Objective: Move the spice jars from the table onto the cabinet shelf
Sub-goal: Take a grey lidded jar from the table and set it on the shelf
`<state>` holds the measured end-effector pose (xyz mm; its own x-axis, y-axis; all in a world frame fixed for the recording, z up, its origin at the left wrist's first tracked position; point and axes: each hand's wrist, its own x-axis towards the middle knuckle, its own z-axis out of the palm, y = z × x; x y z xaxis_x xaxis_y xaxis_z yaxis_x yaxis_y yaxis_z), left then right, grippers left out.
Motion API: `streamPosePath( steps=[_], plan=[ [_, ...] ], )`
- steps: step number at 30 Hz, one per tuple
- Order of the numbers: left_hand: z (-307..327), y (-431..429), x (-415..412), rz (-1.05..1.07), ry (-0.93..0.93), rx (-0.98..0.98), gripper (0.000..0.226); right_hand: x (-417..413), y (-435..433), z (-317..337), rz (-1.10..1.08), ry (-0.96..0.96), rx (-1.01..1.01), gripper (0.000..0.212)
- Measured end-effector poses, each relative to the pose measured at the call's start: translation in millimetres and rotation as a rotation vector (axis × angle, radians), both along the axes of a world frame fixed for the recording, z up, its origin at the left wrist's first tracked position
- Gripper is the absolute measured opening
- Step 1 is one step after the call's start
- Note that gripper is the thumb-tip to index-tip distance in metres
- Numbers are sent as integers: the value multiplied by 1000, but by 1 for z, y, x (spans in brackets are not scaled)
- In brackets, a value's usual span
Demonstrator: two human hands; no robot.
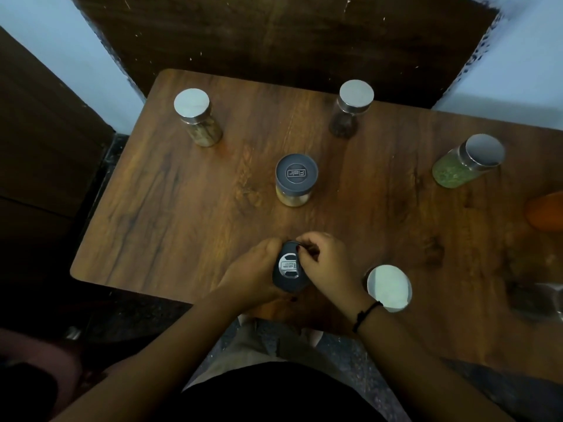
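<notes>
The wooden table (182, 208) is filling most of the head view, with a dark wooden panel (274, 35) standing against the wall behind its far edge.

Both forearms are reaching in from the near edge and meeting over the table's near middle. The left hand (253, 272) is wrapping its curled fingers around the left side of the dark-lidded jar (289, 271). The right hand (327, 263) is closing on the same jar from the right, with its fingertips curled over the far rim of the lid. The jar is sitting low between the two hands, near the front edge of the table; whether its base is touching the surface cannot be told. A black wrist band (365, 315) is circling the right wrist.

Five more jars are standing on the table:
- The grey-lidded jar (295, 178), holding pale yellow contents, is standing at the centre, apart from the hands.
- The green-filled jar (466, 161) is standing toward the right side.
- The tan-filled jar (196, 117), steel-lidded, is standing at the far left.
- The dark-filled jar (350, 108), steel-lidded, is standing at the far middle.
- The near steel-lidded jar (388, 286) is standing just beside the right wrist; its contents are hidden.

An orange object (547, 211) is showing at the right border, too blurred to identify.
</notes>
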<state>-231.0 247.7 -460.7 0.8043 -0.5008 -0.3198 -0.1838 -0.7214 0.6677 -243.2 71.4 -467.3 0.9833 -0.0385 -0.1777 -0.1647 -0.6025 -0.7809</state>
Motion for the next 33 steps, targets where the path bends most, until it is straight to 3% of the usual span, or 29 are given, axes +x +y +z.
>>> streamPosePath(
  steps=[10, 19, 22, 27, 33],
  plan=[
    [44, 1, 26, 208, -99, -334, 87, 22, -8, 49, -62, -146, 224, 29],
    [105, 6, 57, 422, 26, -753, 69, 40, -9, 109, -187, -317, 522, 29],
    [131, 5, 66, 411, 22, -803, 61, 43, -7, 118, -219, -348, 573, 31],
    [165, 7, 79, 395, 3, -850, 73, 40, -5, 140, -173, -319, 690, 29],
    [195, 7, 82, 366, 36, -929, 87, 36, -2, 164, 82, -152, 803, 89]
  ],
)
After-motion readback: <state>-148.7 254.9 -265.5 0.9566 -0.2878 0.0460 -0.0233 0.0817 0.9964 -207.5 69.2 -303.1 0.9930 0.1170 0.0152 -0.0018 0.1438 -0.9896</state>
